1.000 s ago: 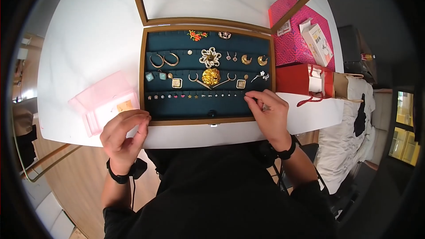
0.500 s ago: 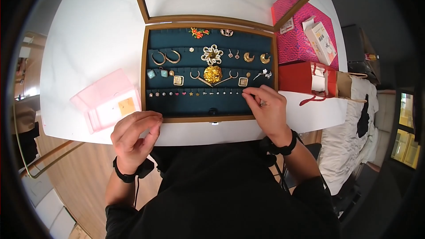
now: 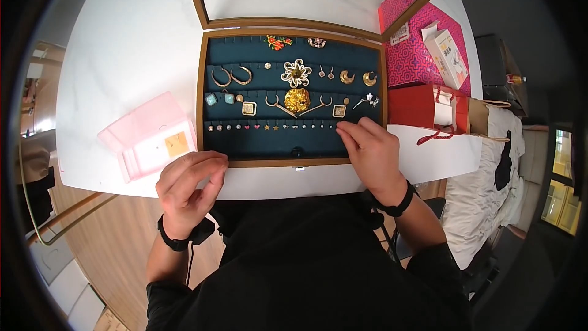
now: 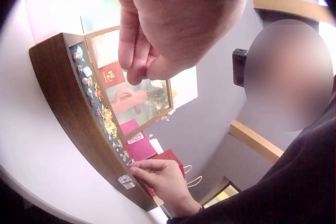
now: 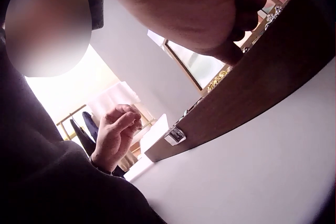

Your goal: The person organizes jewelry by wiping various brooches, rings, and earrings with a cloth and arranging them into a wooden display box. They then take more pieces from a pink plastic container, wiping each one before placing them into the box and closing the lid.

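Observation:
A wooden-framed jewellery case (image 3: 294, 162) with a dark green lining holds rows of earrings and brooches, its glass lid raised. My right hand (image 3: 375, 153) reaches over the front right corner; thumb and index finger pinch together at the right end of the row of small studs (image 3: 266, 127), and the fingertips hide what lies between them. Near the front left corner is my left hand (image 3: 190, 187), fingers bent towards the thumb; whether anything small is between them cannot be told. In the left wrist view the right hand (image 4: 165, 182) is at the case's lining, near the metal clasp (image 4: 126, 181).
An open pink box (image 3: 131, 159) with a small orange-yellow piece inside stands left of the case. To the right are a patterned pink box (image 3: 410, 55), a white carton (image 3: 445, 58) on it, a red bag (image 3: 411, 107) and a brown bag (image 3: 478, 117).
My left hand has moved right along the case's front edge, then stayed nearly still. The right fingertips stay at the end of the stud row, while the view has shifted slightly.

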The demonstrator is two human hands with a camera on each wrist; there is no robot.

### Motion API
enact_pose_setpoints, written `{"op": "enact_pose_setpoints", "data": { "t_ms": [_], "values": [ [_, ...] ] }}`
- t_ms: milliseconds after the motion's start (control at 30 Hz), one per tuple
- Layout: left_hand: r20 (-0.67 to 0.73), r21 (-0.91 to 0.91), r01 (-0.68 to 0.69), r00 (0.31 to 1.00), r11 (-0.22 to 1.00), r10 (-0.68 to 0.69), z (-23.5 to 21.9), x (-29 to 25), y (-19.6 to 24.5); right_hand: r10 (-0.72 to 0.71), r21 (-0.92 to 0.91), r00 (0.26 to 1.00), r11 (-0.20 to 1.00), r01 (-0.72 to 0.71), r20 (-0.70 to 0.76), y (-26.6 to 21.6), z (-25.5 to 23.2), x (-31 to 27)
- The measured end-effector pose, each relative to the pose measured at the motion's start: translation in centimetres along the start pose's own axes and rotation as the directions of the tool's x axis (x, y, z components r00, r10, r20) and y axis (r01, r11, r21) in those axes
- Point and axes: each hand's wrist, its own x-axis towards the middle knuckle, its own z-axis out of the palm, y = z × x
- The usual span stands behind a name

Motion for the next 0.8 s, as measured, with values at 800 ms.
{"op": "enact_pose_setpoints", "data": {
  "t_ms": [800],
  "values": [
    [0.368, -0.666, 0.394, 0.912, 0.634, -0.181, 5.3, 3.7, 3.4, -0.118, 0.350, 0.993, 0.930, 0.116, -0.016, -3.5, -3.8, -0.2]
  ]
}}
